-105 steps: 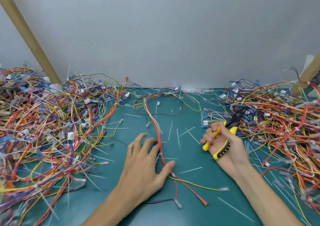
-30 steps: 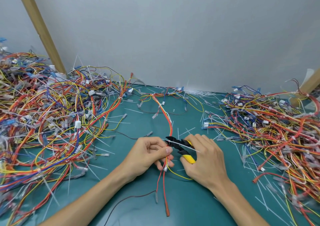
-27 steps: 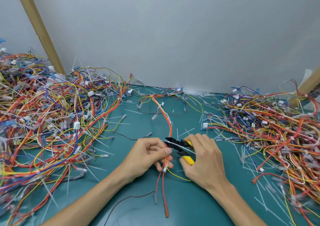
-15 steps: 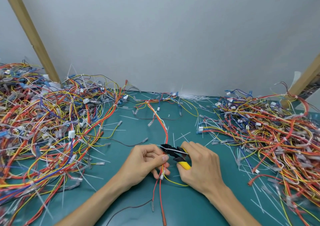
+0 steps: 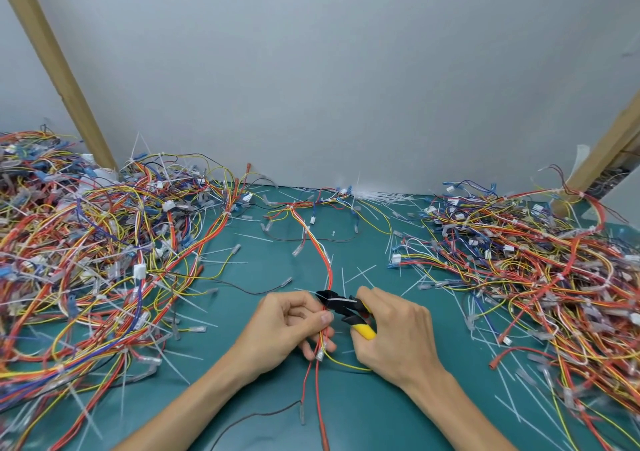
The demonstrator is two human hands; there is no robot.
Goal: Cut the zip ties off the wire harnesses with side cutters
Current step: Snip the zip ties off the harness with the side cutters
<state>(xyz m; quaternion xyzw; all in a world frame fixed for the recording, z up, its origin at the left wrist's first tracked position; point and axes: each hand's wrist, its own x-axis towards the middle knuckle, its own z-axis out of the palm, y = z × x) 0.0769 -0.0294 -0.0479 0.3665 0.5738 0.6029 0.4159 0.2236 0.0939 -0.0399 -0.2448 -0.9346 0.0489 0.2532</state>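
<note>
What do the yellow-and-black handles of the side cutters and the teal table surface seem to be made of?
The yellow-and-black handles of the side cutters look like moulded plastic or rubber grips: solid colour, matte, no metal glint. The teal table surface looks like a smooth rubber or vinyl mat: even colour, soft dull sheen.

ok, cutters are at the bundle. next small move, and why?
Probably squeeze the cutters to snip the zip tie. The right hand holds their black tips against the wire bundle just above where the left hand pinches it, and the white tie's tail lies across the cutter head.
</note>
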